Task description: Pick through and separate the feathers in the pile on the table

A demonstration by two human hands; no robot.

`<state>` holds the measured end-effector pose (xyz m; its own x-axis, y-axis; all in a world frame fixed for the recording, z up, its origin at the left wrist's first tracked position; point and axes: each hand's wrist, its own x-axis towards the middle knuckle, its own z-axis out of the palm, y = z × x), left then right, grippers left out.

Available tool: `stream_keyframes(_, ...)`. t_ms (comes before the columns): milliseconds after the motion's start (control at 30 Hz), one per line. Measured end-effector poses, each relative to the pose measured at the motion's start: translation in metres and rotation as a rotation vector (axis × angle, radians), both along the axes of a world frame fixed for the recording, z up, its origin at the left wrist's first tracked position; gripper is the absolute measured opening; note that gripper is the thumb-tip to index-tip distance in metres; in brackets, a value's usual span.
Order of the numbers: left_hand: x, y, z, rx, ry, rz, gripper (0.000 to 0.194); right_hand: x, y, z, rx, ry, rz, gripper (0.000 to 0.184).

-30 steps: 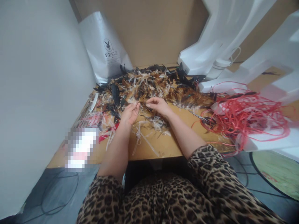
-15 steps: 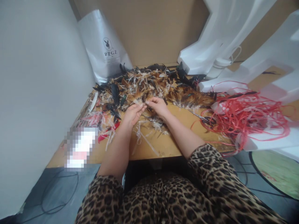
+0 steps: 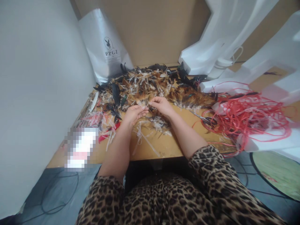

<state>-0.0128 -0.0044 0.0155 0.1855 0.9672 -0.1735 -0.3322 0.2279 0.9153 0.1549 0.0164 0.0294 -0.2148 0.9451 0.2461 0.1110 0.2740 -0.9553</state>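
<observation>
Centrally, two bare hands meet at the near edge of a feather pile (image 3: 150, 79), the landmark for all places given. The left hand (image 3: 134, 115) is narrow, its thumb and fingers apparently pinching the pale base of a brown feather tuft (image 3: 143, 100); the tuft lies just in front of the pile, its brown part pointing away from the person. The right hand (image 3: 161, 106) is also narrow, with curled fingertips beside that base; whether a strand or quill lies between them cannot be told. Nearer the person than the pile are loose feathers (image 3: 159, 123) and pale strands (image 3: 151, 146), on the bench (image 3: 168, 150). To the right of the pile are scissors (image 3: 199, 116) and, beyond them, a red ribbon tangle (image 3: 253, 118); behind it to the left stands a silver bag (image 3: 105, 53).

As a judgement, such close fingertip work is best served by a firm left pinch low on the pale base, clear of the soft brown part, while the right makes small, light movements beside it. A hard tug could bend quills or scatter the tuft; lifting it slightly off the pile would help avoid catching neighbouring feathers.
</observation>
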Motion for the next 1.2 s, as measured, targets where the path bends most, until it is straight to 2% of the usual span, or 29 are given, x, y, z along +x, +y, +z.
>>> stream_keyframes(200,0.002,-0.003,0.001,0.008,0.054,-0.014,0.017,-0.002,0.001,-0.002,0.056,-0.128,-0.013,0.022)
stream_keyframes(433,0.004,-0.002,0.001,0.000,0.091,-0.011,0.019,-0.004,0.000,-0.003,0.059,-0.148,-0.038,0.022)
stream_keyframes(900,0.006,-0.004,0.003,-0.050,-0.043,-0.072,0.012,-0.008,0.000,-0.007,-0.044,0.070,-0.047,0.026)
stream_keyframes(1200,0.002,0.003,-0.004,-0.039,-0.168,-0.057,0.006,-0.012,-0.004,-0.006,-0.157,0.158,-0.019,0.030)
